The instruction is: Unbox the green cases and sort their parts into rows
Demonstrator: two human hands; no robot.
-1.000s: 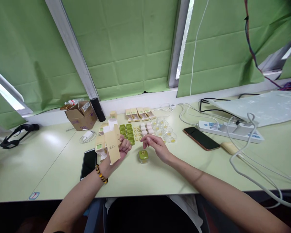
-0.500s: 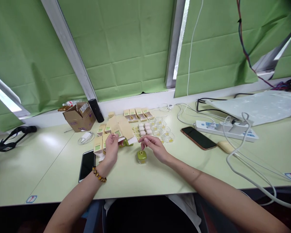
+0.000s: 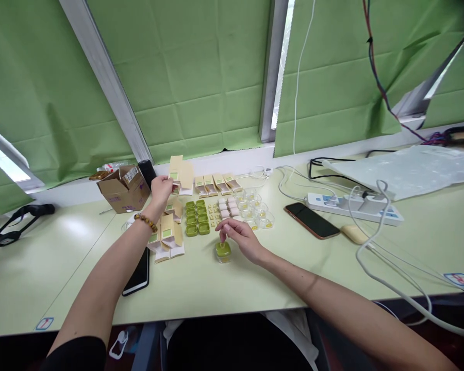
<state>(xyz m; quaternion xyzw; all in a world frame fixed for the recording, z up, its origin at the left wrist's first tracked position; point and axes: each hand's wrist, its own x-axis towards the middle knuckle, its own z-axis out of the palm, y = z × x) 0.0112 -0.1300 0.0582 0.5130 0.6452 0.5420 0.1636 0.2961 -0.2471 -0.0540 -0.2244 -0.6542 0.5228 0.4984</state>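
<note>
At the back left, my left hand (image 3: 162,188) is closed on an open small kraft-paper box (image 3: 186,175), its flaps spread upward. My right hand (image 3: 245,241) is over a small clear container with a green lid (image 3: 223,250). Its fingers are loosely bent and apart, and one fingertip is at the lid's top. Between the hands lie green lids (image 3: 197,217) in two columns, small yellowish pieces (image 3: 214,213), pale pink blocks (image 3: 229,206) and clear containers (image 3: 261,211). More kraft boxes (image 3: 170,234) stand in front of my left wrist.
Several kraft boxes (image 3: 213,184) line the back. A cardboard carton (image 3: 126,189) and black cylinder (image 3: 147,171) stand left. A dark phone (image 3: 139,273) lies under my left forearm. On the right are another phone (image 3: 312,220), a power strip (image 3: 353,207) and loose white cables.
My left hand has moved away from me toward the back with the kraft box, uncovering the green lids. My right hand has lowered slightly, bringing a fingertip to the container's lid.
</note>
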